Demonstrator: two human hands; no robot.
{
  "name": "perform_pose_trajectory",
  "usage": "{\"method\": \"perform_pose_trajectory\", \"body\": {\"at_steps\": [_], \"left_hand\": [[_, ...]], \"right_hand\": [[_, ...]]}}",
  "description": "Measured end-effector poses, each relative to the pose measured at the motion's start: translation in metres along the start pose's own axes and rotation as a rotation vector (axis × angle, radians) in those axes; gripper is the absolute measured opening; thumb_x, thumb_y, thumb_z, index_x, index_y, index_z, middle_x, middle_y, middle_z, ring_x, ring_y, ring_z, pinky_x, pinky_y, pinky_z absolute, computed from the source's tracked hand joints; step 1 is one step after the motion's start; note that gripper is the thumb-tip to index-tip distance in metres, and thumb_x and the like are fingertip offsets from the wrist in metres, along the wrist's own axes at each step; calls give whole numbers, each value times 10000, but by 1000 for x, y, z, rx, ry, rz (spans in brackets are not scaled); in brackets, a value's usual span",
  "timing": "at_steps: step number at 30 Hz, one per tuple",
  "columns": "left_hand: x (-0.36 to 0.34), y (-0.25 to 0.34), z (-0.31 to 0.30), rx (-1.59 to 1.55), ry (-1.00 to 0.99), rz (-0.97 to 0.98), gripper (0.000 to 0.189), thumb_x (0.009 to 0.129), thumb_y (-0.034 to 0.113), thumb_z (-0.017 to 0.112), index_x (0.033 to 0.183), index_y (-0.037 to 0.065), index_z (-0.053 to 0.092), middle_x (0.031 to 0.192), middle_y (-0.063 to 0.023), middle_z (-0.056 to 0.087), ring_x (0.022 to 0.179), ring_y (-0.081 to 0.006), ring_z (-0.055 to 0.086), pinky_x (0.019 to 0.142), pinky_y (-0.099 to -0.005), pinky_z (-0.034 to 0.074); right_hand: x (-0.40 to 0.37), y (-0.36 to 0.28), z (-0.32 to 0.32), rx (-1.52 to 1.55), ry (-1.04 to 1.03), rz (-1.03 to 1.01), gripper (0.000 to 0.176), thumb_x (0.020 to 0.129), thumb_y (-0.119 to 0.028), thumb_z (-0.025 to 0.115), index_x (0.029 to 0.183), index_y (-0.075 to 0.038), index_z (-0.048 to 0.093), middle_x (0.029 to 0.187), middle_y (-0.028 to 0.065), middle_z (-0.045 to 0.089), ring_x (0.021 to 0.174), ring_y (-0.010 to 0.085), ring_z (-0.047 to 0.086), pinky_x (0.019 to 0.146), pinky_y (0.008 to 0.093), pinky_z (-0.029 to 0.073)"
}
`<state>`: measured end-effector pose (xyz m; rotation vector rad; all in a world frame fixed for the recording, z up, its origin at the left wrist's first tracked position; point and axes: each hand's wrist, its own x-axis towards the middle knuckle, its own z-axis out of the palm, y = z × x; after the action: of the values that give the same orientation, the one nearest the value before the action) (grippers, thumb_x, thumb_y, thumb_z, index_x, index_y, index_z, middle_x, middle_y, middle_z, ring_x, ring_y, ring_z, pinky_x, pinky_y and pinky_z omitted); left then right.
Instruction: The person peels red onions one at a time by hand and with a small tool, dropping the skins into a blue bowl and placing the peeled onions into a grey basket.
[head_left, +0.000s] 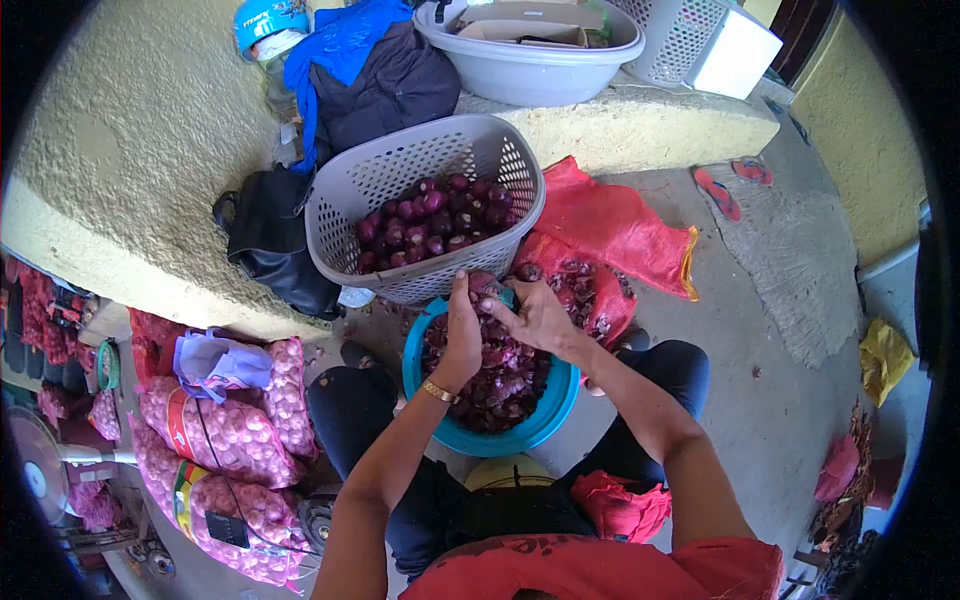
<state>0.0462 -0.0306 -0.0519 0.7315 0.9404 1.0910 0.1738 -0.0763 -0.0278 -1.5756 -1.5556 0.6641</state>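
Note:
My left hand [463,325] and my right hand [535,318] meet over a blue basin [553,412], closed on a reddish onion [484,284] that their fingers partly cover. Whether a knife is also held is hard to make out. Dark red peels [495,385] fill much of the basin between my knees. Just beyond my hands stands a grey perforated basket [357,172] holding several peeled purple onions [432,202]. A red mesh sack [615,238] lies right of the basket, with unpeeled onions [575,287] at its mouth.
Pink net sacks of bulbs [235,430] are piled at the left. A black bag [275,240] leans beside the basket. On the ledge behind sits a large grey tub [545,75]. Slippers [718,195] lie at the right, and a yellow bag [885,360] is at the far right.

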Motion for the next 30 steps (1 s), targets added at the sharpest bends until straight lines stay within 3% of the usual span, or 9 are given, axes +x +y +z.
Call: {"method": "perform_pose_trajectory", "body": {"at_steps": [2, 5, 8, 12, 15, 17, 21, 24, 30], "left_hand": [[-6, 23, 0, -335, -236, -285, 336, 998, 405, 468, 977, 87, 574, 829, -4, 555, 726, -103, 534, 623, -271, 460], [6, 16, -12, -538, -394, -357, 246, 985, 330, 532, 993, 91, 588, 884, 1, 606, 745, -61, 547, 584, -211, 441], [-1, 25, 1, -547, -263, -403, 194, 974, 275, 561, 1003, 86, 590, 861, 7, 601, 694, -57, 544, 515, -186, 421], [-1, 19, 0, -560, -166, -407, 198, 975, 280, 555, 1001, 86, 589, 851, 11, 598, 681, -61, 545, 514, -178, 439], [6, 3, -13, -664, -235, -369, 227, 988, 269, 527, 1007, 49, 581, 887, -24, 615, 663, -82, 551, 526, -177, 461], [3, 2, -9, -665, -114, -311, 240, 997, 272, 504, 999, 43, 577, 871, -12, 603, 627, -60, 531, 524, -157, 463], [0, 3, -6, -635, -140, -210, 255, 1003, 280, 488, 978, 41, 574, 837, -8, 589, 612, -48, 516, 536, -143, 467], [-4, 14, -1, -630, -193, -198, 265, 1008, 288, 475, 971, 47, 578, 830, -6, 589, 617, -48, 516, 546, -147, 474], [0, 24, -5, -493, -251, -348, 281, 1000, 335, 489, 993, 71, 584, 809, 16, 592, 634, -46, 530, 562, -157, 482]], "right_hand": [[6, -7, -15, -57, -55, -185, 500, 829, -475, 680, 739, 11, 603, 597, 215, 566, 563, 402, 589, 507, 446, 464], [9, -8, -18, -342, 37, -246, 563, 776, -564, 684, 722, -10, 601, 570, 191, 573, 565, 399, 608, 508, 460, 483], [16, -14, -29, -487, 7, -288, 625, 724, -645, 677, 720, -24, 603, 552, 175, 575, 566, 394, 619, 508, 461, 496], [15, -3, -18, -452, -4, -303, 570, 698, -571, 742, 827, -24, 648, 621, 173, 605, 596, 379, 627, 509, 430, 489], [7, 4, 7, -385, 92, -222, 598, 742, -623, 676, 732, -29, 616, 558, 184, 580, 551, 393, 614, 493, 446, 490], [3, 14, 23, -231, 133, -186, 558, 781, -579, 671, 735, -25, 622, 578, 199, 581, 539, 397, 603, 489, 450, 481], [-2, 0, 30, 21, 17, 52, 503, 859, -479, 643, 745, 10, 625, 609, 212, 580, 525, 373, 576, 501, 406, 464], [1, 1, 20, 131, -65, 60, 471, 882, -438, 632, 752, 15, 626, 609, 209, 583, 535, 357, 577, 520, 390, 464], [11, -16, -14, -180, -72, -222, 467, 857, -451, 656, 772, 8, 645, 612, 212, 594, 543, 373, 596, 505, 421, 472]]}}
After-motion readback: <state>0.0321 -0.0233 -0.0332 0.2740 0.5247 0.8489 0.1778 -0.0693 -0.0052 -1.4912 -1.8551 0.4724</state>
